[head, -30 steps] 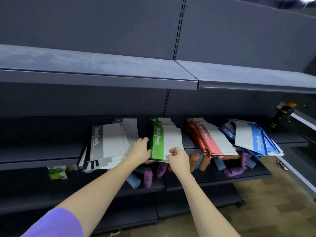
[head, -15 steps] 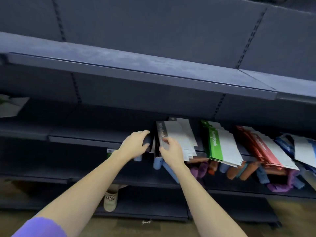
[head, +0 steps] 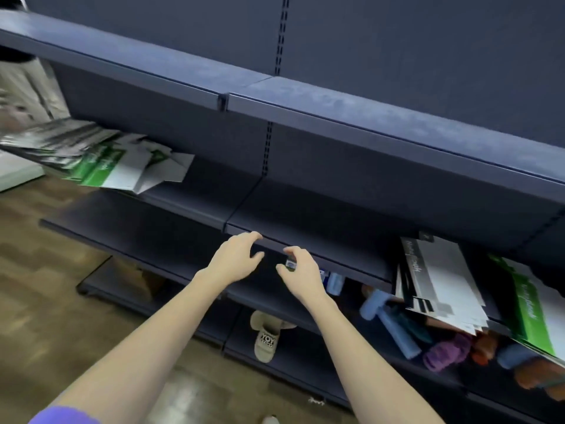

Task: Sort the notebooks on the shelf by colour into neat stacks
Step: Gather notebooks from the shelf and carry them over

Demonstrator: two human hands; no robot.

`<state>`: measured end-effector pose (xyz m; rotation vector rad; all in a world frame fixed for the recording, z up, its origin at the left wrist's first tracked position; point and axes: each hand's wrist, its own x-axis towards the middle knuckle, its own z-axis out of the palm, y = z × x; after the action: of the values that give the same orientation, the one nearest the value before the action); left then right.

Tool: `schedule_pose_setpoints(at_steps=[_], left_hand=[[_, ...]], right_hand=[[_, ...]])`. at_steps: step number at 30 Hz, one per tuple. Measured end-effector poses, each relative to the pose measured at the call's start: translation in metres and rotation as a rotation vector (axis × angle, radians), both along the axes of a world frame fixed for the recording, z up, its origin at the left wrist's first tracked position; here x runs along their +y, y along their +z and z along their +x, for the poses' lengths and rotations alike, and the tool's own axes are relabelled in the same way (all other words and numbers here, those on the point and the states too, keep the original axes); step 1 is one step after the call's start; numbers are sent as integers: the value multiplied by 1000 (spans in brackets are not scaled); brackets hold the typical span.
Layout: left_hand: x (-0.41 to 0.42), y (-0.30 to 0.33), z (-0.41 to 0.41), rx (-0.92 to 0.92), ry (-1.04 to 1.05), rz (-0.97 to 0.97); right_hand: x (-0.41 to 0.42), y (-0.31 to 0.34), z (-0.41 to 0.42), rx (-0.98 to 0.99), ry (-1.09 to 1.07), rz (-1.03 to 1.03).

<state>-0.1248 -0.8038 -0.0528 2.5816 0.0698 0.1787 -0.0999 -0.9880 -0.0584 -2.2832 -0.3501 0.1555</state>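
Observation:
A stack of grey-and-white notebooks [head: 440, 280] lies on the dark shelf [head: 305, 221] at the right, overhanging its front edge. A green-and-white stack [head: 532, 310] sits beside it at the far right. A loose, messy pile of green and grey notebooks [head: 104, 160] lies on the same shelf at the far left. My left hand [head: 235, 260] and my right hand [head: 301, 270] hover close together at the shelf's front edge, between the piles. Both have loosely curled fingers and hold nothing.
An upper shelf [head: 336, 108] overhangs the notebooks. The lower shelf holds blue [head: 388, 319], purple [head: 446, 353] and orange rolls. A beige slipper [head: 266, 335] shows on the wooden floor [head: 55, 301] below my arms.
The view has swung left. My hands have come off the grey stack and now hover over a bare stretch of shelf. The messy left pile has come into sight.

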Motion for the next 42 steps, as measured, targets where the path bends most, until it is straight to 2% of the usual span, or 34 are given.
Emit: schedule_pose_setpoints(at_steps=[8, 15, 19, 23, 28, 35, 37, 42], left_hand=[[116, -11, 21, 1, 103, 29], [237, -7, 47, 20, 148, 135], [292, -1, 73, 37, 181, 180], [333, -5, 90, 53, 190, 203], [379, -10, 108, -30, 211, 221], [438, -32, 127, 91, 160, 290], [447, -35, 128, 131, 151, 327], [448, -33, 136, 58, 72, 346]], right_hand=[[121, -11, 42, -25, 128, -28], [264, -17, 84, 27, 163, 200], [324, -17, 110, 33, 217, 206], [365, -23, 129, 37, 246, 119], [409, -24, 138, 10, 307, -3], [466, -4, 150, -37, 356, -295], [473, -11, 148, -85, 326, -394], [483, -26, 144, -178, 148, -535]])
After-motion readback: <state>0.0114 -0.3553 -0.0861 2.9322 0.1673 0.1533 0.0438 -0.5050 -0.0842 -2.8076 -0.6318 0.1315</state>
